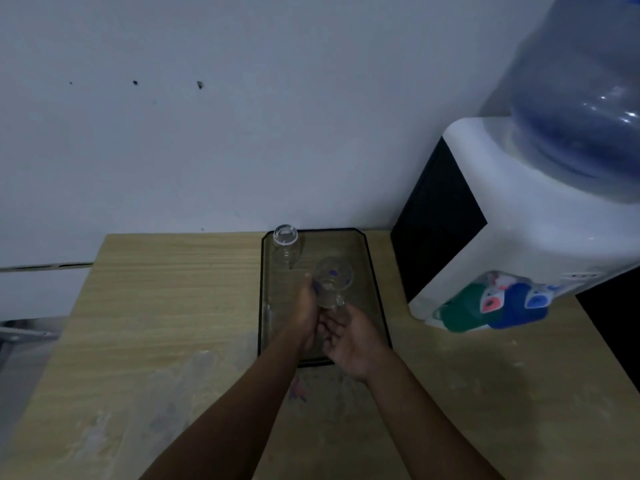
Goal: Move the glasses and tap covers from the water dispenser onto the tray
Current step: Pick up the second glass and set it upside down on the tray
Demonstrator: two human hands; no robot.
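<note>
At frame centre, I see my left hand (306, 306) clasping a clear printed drinking glass (332, 282) (fragile, slippery); right hand (349, 337) open beneath, holding nothing.

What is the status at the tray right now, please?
Left hand holds a glass over the tray; right hand open beneath it. One glass upside down at the tray's far corner. Tap covers still on dispenser. Nothing in the way.

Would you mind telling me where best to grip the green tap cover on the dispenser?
Probably by its rounded sides, coming from the front: the green tap cover juts forward from the water dispenser, with the blue tap cover close on its right.
</note>
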